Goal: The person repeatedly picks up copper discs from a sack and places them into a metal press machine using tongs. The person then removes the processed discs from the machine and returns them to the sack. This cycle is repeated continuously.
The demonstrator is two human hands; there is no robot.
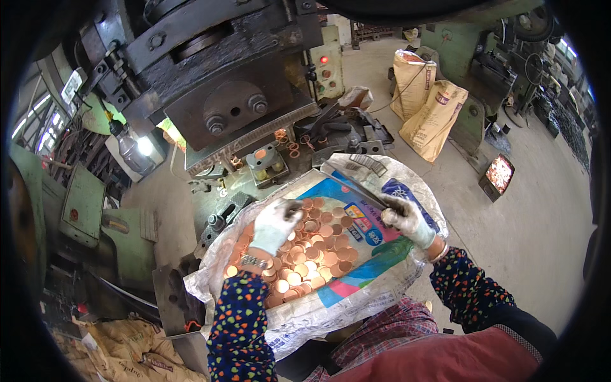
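My left hand (275, 225), in a white glove with dark fingertips, is over a heap of round copper discs (312, 254). Its fingers are curled together; whatever they hold, if anything, is hidden. The discs lie loose on a plastic sack (356, 299) with coloured print, spread in front of me. Over the sack's right side, my gloved right hand (407, 221) is closed around the end of long, thin metal tongs (356, 186). The tongs slant up and left toward the press.
A heavy dark press (235, 108) stands ahead, with a small die block (266, 163) and copper rings (293, 150) below it. A lit lamp (145, 146) hangs left. Paper sacks (434, 121) and a container of bright copper pieces (498, 175) stand right. Another paper sack (133, 350) lies lower left.
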